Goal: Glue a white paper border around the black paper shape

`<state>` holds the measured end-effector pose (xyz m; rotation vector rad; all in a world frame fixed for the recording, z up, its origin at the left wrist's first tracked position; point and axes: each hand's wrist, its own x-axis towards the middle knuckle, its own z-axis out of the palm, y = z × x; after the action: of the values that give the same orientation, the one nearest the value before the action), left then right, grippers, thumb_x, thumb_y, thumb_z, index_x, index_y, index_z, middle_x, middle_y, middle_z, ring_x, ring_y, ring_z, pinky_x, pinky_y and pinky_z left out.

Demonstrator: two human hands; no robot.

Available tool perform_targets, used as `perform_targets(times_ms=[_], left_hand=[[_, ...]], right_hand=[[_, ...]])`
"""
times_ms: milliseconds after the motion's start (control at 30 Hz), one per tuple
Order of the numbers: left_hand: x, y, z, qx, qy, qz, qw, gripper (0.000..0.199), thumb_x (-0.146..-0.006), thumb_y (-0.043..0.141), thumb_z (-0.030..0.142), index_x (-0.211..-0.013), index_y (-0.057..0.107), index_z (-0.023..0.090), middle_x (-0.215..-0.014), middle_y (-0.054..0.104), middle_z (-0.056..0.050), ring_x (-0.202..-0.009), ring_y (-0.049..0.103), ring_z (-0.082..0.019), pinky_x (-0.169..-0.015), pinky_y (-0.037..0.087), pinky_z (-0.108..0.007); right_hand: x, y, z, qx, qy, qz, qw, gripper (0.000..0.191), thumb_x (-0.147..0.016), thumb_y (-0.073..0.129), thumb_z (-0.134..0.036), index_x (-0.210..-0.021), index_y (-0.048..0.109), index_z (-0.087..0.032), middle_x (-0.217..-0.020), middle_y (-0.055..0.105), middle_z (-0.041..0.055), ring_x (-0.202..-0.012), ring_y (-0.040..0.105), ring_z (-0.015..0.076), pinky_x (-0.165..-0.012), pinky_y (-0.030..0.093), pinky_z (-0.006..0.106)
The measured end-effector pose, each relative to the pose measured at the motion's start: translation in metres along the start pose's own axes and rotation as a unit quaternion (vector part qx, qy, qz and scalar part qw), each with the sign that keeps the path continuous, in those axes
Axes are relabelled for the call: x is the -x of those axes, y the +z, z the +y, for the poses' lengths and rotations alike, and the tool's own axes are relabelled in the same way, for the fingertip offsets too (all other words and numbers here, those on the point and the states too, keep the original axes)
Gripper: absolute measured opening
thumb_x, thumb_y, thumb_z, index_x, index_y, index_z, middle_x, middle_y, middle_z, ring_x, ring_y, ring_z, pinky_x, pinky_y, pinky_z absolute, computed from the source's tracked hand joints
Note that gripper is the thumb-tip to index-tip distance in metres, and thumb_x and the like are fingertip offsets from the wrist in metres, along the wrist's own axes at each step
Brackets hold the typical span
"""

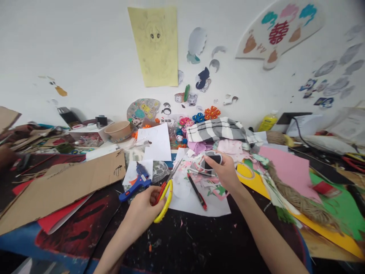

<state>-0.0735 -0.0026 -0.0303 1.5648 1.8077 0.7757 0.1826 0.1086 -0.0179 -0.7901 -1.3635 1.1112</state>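
Note:
My left hand (149,201) is closed on scissors (165,201) with yellow and red handles, their blades pointing up and away over white paper. My right hand (225,171) pinches a small black piece with a white edge (213,161), held above the scraps. Below the two hands lies a white sheet (182,203), bearing a red and black pen (197,191) and pink and green paper scraps (219,190). A blue glue gun (137,187) rests just beyond my left hand.
Cardboard (65,186) covers the left side. Yellow (319,228), pink (288,169) and green sheets with twine (302,201) lie at right. Behind are a bowl (118,131), checked cloth (219,130) and a yellow bottle (268,121). Part of another person's hand (7,154) shows at far left.

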Motion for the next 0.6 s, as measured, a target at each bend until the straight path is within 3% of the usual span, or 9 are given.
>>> perform_targets(times_ms=[100,200,300,400,533,600], left_hand=[[-0.01,0.004,0.001,0.126,0.003,0.003,0.992,0.031,-0.071,0.063,0.035,-0.096,0.065,0.017,-0.088,0.073,-0.008,-0.078,0.069,-0.025,-0.069,0.051,-0.034],[-0.019,0.01,0.017,0.23,0.008,0.004,0.973,0.029,-0.066,0.064,0.028,-0.092,0.058,0.018,-0.079,0.066,-0.002,-0.064,0.062,-0.019,-0.059,0.047,-0.029],[-0.03,0.015,0.046,0.282,0.109,0.062,0.951,0.027,-0.068,0.069,0.023,-0.087,0.05,0.02,-0.081,0.061,0.001,-0.071,0.058,-0.015,-0.066,0.045,-0.026],[-0.048,0.014,0.081,0.3,0.214,0.117,0.922,0.028,-0.079,0.069,0.029,-0.088,0.044,0.022,-0.083,0.053,0.003,-0.071,0.052,-0.012,-0.065,0.042,-0.025],[-0.078,0.009,0.125,0.255,0.328,0.109,0.903,0.033,-0.086,0.064,0.037,-0.103,0.04,0.022,-0.091,0.049,0.0,-0.072,0.05,-0.014,-0.067,0.042,-0.028],[-0.088,0.011,0.143,0.228,0.351,0.113,0.901,0.041,-0.084,0.066,0.037,-0.109,0.037,0.022,-0.095,0.048,-0.002,-0.077,0.051,-0.016,-0.07,0.044,-0.03]], right_hand=[[-0.001,0.0,-0.002,-0.017,-0.009,0.024,1.0,0.025,-0.08,0.076,-0.04,-0.076,0.066,-0.017,-0.069,0.065,-0.0003,-0.062,0.061,0.0137,-0.06,0.052,0.026],[-0.007,0.002,-0.007,-0.031,-0.02,0.043,0.998,0.024,-0.08,0.076,-0.039,-0.074,0.066,-0.017,-0.066,0.065,-0.0007,-0.059,0.059,0.0128,-0.058,0.051,0.026],[-0.018,0.008,-0.021,-0.045,-0.044,0.057,0.996,0.022,-0.08,0.076,-0.038,-0.077,0.07,-0.017,-0.068,0.067,0.0002,-0.06,0.061,0.0134,-0.059,0.051,0.026],[-0.036,0.017,-0.042,-0.057,-0.084,0.073,0.992,0.019,-0.078,0.078,-0.037,-0.081,0.073,-0.019,-0.076,0.071,0.0009,-0.071,0.065,0.0143,-0.066,0.053,0.026],[-0.058,0.026,-0.076,-0.093,-0.156,0.092,0.979,0.019,-0.078,0.078,-0.036,-0.077,0.071,-0.019,-0.074,0.07,-0.0002,-0.066,0.064,0.0119,-0.063,0.053,0.024],[-0.064,0.026,-0.09,-0.112,-0.182,0.101,0.972,0.02,-0.081,0.076,-0.038,-0.079,0.069,-0.02,-0.071,0.069,-0.0015,-0.059,0.063,0.0106,-0.058,0.052,0.023]])
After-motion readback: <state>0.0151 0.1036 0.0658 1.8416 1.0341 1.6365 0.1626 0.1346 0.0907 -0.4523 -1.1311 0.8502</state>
